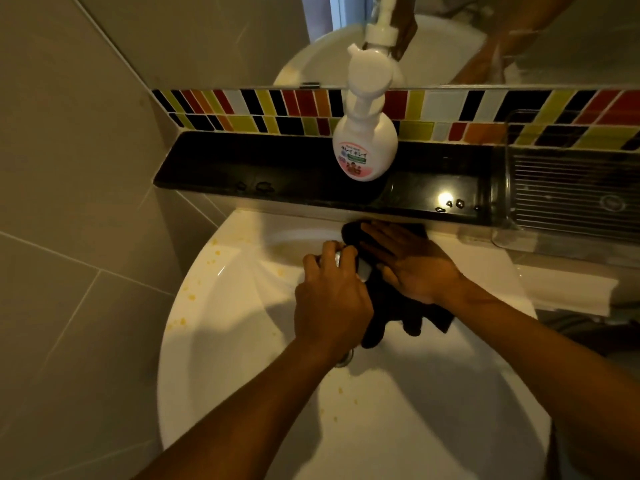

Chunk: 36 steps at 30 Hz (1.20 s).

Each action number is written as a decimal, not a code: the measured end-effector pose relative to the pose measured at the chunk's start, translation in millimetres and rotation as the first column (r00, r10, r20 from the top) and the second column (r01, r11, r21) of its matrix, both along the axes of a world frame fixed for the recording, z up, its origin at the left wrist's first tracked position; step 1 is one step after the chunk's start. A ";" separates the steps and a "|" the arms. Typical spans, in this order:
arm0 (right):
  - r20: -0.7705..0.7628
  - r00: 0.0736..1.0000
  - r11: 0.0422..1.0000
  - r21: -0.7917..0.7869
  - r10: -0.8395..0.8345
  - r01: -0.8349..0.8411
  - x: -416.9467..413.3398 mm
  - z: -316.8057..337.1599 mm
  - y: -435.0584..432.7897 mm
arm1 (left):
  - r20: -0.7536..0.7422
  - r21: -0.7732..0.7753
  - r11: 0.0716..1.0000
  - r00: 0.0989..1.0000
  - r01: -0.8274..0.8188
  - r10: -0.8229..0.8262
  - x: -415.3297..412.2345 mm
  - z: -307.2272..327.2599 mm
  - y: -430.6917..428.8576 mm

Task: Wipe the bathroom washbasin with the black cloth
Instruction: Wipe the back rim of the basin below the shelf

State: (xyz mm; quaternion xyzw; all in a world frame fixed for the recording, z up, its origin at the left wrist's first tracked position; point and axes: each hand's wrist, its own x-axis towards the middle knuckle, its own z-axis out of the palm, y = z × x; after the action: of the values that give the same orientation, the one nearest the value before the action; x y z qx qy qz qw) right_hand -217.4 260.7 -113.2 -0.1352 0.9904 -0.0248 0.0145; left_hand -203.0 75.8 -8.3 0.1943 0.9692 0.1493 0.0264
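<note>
A white washbasin (pixel 242 341) fills the lower middle of the head view, with yellow-orange specks along its left rim. The black cloth (pixel 391 313) is draped over the back of the basin, by the tap. My right hand (pixel 412 265) lies flat on the cloth, fingers spread and pointing toward the black shelf. My left hand (pixel 329 292) is curled around the chrome tap (pixel 363 271), of which only a small shiny part shows. The drain (pixel 346 358) peeks out below my left wrist.
A black glossy shelf (pixel 277 168) runs behind the basin, carrying a white pump soap bottle (pixel 365 147). A clear ridged tray (pixel 568 195) sits at its right end. Coloured mosaic tiles and a mirror rise above. Grey tiled wall stands at the left.
</note>
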 end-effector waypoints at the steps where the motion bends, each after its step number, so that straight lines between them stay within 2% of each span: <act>1: 0.011 1.000 1.000 0.018 0.000 -0.001 0.9 -0.5 -0.6 | 0.004 -0.005 1.000 1.000 0.002 -0.002 -0.6 -0.4 -0.4; 4: -0.015 1.000 0.999 0.039 0.010 -0.010 -11.3 -1.4 -15.0 | 0.004 0.009 1.000 1.000 0.008 -0.008 -0.9 0.8 0.1; 6: 0.079 0.996 0.999 -0.025 0.038 -0.037 -25.7 0.8 -22.0 | 0.006 0.013 1.000 1.000 0.013 -0.013 1.2 2.3 -0.3; 9: 0.074 0.994 0.996 -0.049 0.078 -0.074 -36.5 3.1 -24.8 | 0.000 0.002 1.000 1.000 0.020 -0.020 1.0 2.2 -1.1; 12: 0.104 0.994 0.999 -0.025 0.022 -0.020 -22.5 2.5 -18.6 | 0.001 0.010 1.000 1.000 0.020 -0.020 0.1 2.8 -1.1; 18: -0.012 0.999 0.996 0.075 0.046 -0.045 22.0 0.9 37.2 | 0.002 0.017 0.999 1.000 0.031 -0.031 0.7 4.4 -1.5; 22: -0.024 0.998 0.995 0.082 -0.058 0.059 16.5 -1.9 5.8 | -0.006 -0.002 1.000 1.000 0.031 -0.031 -0.2 1.6 -1.2; 26: -0.010 0.999 0.996 0.085 0.031 -0.030 -17.1 2.9 -21.6 | -0.012 0.009 1.000 1.000 0.028 -0.028 -0.3 1.1 -0.4; 30: -0.022 0.999 0.995 0.095 0.042 -0.040 -28.0 4.9 -32.1 | -0.043 0.003 1.000 0.999 0.030 -0.030 0.1 -0.6 -1.8; 36: 0.026 0.994 0.994 0.006 -0.107 0.106 6.1 1.6 -9.4 | -0.040 0.000 0.999 0.998 0.052 -0.052 0.2 -0.3 -2.2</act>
State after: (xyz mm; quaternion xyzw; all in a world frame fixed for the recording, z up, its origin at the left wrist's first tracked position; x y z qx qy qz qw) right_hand -211.2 251.2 -111.6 -0.0818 0.9960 -0.0249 0.0268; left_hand -202.7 73.7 -8.6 0.2225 0.9640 0.1453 0.0110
